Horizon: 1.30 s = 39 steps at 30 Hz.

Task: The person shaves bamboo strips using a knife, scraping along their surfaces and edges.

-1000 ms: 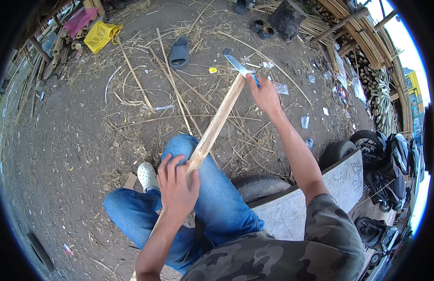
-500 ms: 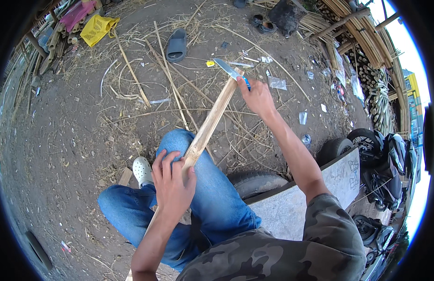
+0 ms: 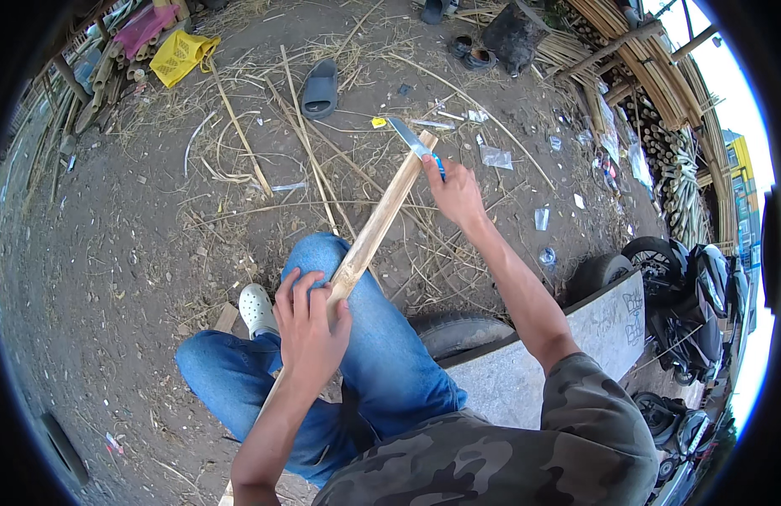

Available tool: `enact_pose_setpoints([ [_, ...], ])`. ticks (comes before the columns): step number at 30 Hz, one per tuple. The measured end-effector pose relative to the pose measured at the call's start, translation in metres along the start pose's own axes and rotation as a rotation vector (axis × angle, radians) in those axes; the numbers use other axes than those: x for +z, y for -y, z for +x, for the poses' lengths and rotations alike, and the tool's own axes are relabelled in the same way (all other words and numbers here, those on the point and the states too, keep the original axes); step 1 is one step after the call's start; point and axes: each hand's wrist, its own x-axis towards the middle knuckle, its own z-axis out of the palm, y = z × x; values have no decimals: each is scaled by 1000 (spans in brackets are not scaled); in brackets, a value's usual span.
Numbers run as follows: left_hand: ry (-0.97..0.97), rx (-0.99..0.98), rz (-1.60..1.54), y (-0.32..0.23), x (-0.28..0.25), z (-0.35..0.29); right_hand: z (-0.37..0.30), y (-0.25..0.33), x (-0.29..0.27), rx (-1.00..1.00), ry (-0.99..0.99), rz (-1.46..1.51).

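A long pale split-bamboo slat (image 3: 380,218) slants across my raised right knee, its far end up and away from me. My left hand (image 3: 310,329) is wrapped round its nearer part, thumb on the right side and fingers on the left. Close to the far end, my right hand (image 3: 458,196) is closed on a knife (image 3: 409,137) with a blue handle. The blade lies across the slat and points up and to the left. Whether its edge bites into the slat I cannot tell. The slat's near end runs under my left forearm.
Loose bamboo strips (image 3: 238,126), shavings and plastic scraps litter the dirt ground. A grey slipper (image 3: 320,91) and a yellow bag (image 3: 181,57) lie ahead. On my right are a board (image 3: 525,375), tyres (image 3: 458,333) and a motorcycle (image 3: 702,295). Bamboo poles (image 3: 660,80) are stacked at the far right.
My right hand and the knife have come slightly nearer to me, beside the slat's far end. The slat's tip has dipped a little. My left hand has stayed almost still.
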Motion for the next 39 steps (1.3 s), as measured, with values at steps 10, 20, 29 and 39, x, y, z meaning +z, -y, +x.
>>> enact_pose_setpoints([
  [10, 9, 14, 8, 0, -1, -3, -10, 2, -2, 43, 11, 46],
  [20, 20, 21, 11, -2, 0, -2, -31, -3, 0, 118, -17, 108],
  [29, -24, 38, 74, 2, 6, -1, -71, 0, 7, 185, -13, 135],
  [39, -40, 35, 17, -2, 6, -1, 5, -2, -43, 62, -85, 27],
])
